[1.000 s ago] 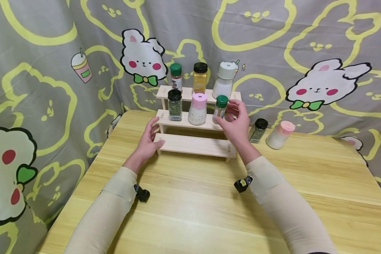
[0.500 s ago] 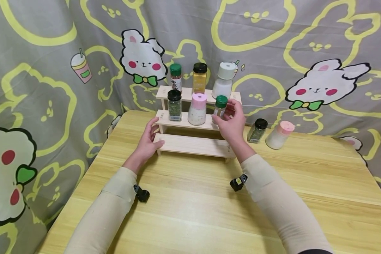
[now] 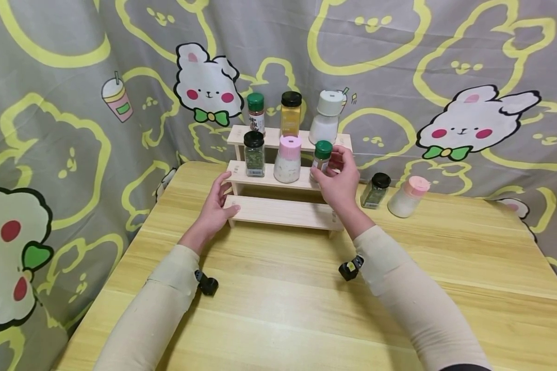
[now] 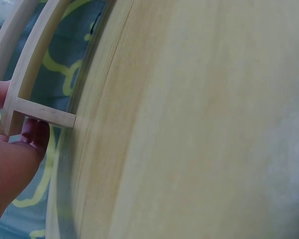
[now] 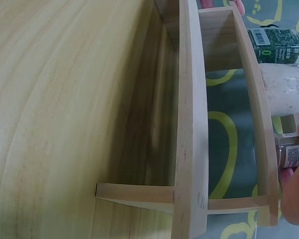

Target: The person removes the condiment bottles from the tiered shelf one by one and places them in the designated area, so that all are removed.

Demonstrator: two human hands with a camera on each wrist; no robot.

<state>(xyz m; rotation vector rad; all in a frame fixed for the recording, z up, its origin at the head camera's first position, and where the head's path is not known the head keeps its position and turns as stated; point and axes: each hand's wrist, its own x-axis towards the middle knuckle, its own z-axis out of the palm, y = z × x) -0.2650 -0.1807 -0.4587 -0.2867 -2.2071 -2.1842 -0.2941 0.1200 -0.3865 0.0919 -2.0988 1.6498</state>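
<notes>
A three-tier wooden rack (image 3: pixel 283 212) stands at the back of the table. My left hand (image 3: pixel 212 208) grips its left end, thumb on the lowest shelf and fingers behind. My right hand (image 3: pixel 341 178) pinches a small green-capped spice jar (image 3: pixel 322 154) at the right end of the middle shelf; the right wrist view shows the jar's base (image 5: pixel 289 152) right at the shelf. Beside it on that shelf are a pink-capped shaker (image 3: pixel 288 162) and a black-capped jar of green herbs (image 3: pixel 255 154). The top shelf bears a green-capped jar (image 3: pixel 256 111), a yellow jar (image 3: pixel 290 116) and a white-capped shaker (image 3: pixel 327 118).
To the rack's right, on the table (image 3: pixel 278 309), stand another black-capped jar (image 3: pixel 376 190) and another pink-capped shaker (image 3: pixel 407 197). A grey curtain (image 3: pixel 380 67) with cartoon rabbits hangs close behind and to the left of the table.
My right hand has shifted slightly left, with its fingers still around the green-capped jar. The left hand keeps its grip on the rack, and the other jars stay put.
</notes>
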